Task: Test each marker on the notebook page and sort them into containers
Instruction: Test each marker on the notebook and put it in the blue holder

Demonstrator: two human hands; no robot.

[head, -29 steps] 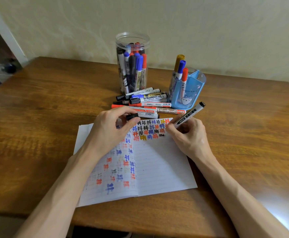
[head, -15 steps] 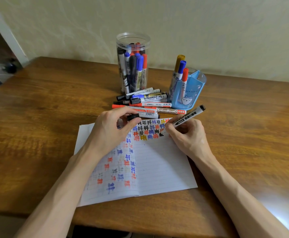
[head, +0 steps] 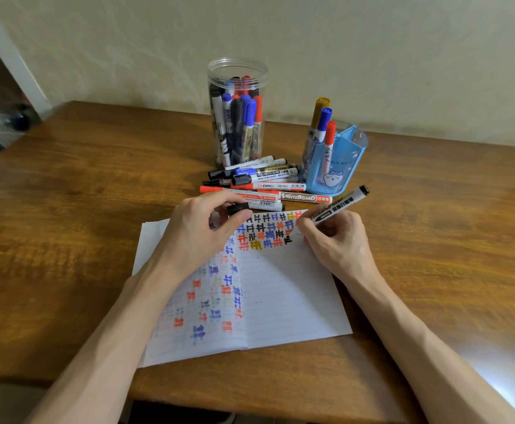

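An open notebook lies on the wooden table, its pages covered with red, blue and black test marks. My right hand grips a black marker with its tip down on the right page, beside a fresh black mark. My left hand rests on the left page and pinches the marker's black cap. Behind the notebook lies a pile of loose markers. A clear jar holds several markers. A blue holder holds three.
The wooden table reaches the wall behind the jar. Its front edge runs just below the notebook. A doorway with blurred objects shows at the far left.
My right hand has shifted slightly while the marker tip draws on the page; the black mark has grown a little. My left hand still holds the cap.
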